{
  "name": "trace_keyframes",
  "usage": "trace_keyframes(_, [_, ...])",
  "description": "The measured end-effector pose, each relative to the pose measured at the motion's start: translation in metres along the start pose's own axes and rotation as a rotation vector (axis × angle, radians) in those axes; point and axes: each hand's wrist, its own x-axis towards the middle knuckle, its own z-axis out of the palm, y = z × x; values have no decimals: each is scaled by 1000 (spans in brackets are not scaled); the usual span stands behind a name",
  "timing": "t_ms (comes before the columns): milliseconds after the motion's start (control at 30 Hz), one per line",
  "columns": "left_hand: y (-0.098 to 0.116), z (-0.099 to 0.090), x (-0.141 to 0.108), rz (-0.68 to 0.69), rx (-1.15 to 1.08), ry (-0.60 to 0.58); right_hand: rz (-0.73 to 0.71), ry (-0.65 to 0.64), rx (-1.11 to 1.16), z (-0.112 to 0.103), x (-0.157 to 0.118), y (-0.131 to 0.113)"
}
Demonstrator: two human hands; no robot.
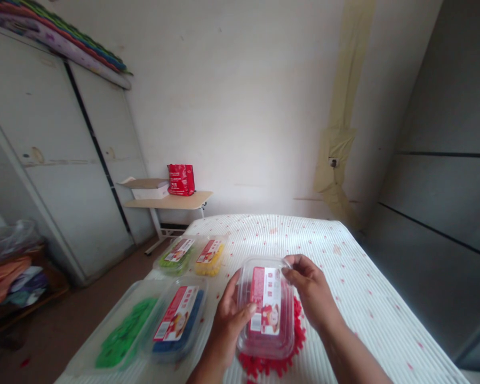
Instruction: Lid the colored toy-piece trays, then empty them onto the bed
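Observation:
My left hand grips a clear plastic food container from its left side, thumb lying over the front. A pink and white label is stuck on the lid. At the container's upper right corner my right hand pinches the rim between thumb and fingers. Below and behind it, red toothed plastic pieces lie on the bed cover and are partly hidden. Left of my hands stand a lidded container of blue pieces and a container of green pieces.
Farther back are two labelled containers, one with light green pieces, one with yellow pieces. They stand on a striped white bed cover. A small table by the wall bears a red bag and a white box.

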Motion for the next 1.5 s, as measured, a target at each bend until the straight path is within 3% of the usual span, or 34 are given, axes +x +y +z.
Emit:
trace_keyframes(500, [4, 1, -3, 57, 31, 58, 19, -46, 74, -3, 2, 1])
trace_keyframes(667, [3, 0, 0, 11, -37, 64, 12, -39, -13, 1, 0, 1])
trace_keyframes(967, [10, -3, 2, 16, -66, 43, 59, -148, -196, 7, -3, 6])
trace_keyframes(1133, [5, -2, 4, 29, -78, 87, 13, -185, -382, 5, -2, 17])
trace_keyframes(1333, [3, 3, 4, 24, -121, 135, -175, -26, -782, 7, -7, 22])
trace_keyframes(1500, [-8, -9, 8, -78, -286, 118, -307, 16, -841, 12, -12, 25])
